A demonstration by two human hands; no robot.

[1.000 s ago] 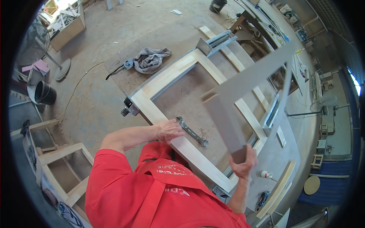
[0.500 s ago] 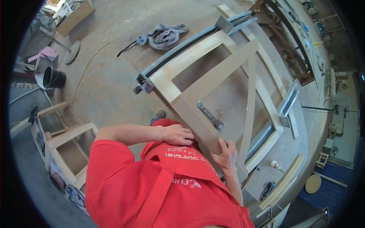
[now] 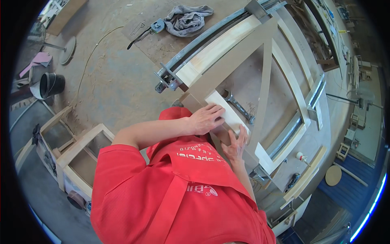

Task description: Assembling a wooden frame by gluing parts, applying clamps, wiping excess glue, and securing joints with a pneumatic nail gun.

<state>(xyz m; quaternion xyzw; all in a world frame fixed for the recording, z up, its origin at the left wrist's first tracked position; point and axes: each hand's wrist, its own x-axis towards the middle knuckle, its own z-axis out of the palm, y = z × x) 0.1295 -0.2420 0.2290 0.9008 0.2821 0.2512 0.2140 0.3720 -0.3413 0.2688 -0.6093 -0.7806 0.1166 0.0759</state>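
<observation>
The fingers of your left hand [image 3: 206,119] are bent and close together, their tips on the pale wooden rail [image 3: 230,112] at the centre of the frame. Those of your right hand [image 3: 235,148], just below and to the right, are loosely parted and also reach the rail. I cannot tell whether either set closes around anything. Both palms face down, beside the thick brown edge of a large set square [image 3: 235,57], which runs beneath your hands; its long blade slants to the upper right. Your left forearm comes across from the left, nearly level, with the elbow out; your right forearm rises from the lower edge.

The set square lies over a pale wooden frame [image 3: 219,48], and a wrench [image 3: 240,107] rests inside the opening. A metal clamp [image 3: 166,77] stands at the frame's left corner. At upper centre, a tape measure [image 3: 157,26] touches a crumpled grey cloth [image 3: 189,21].

At left is a black bucket [image 3: 59,84], its contents hidden; at the upper left, a wooden box [image 3: 67,18] holds greyish pieces. An open-framed wooden cabinet [image 3: 78,144] stands lower left.
</observation>
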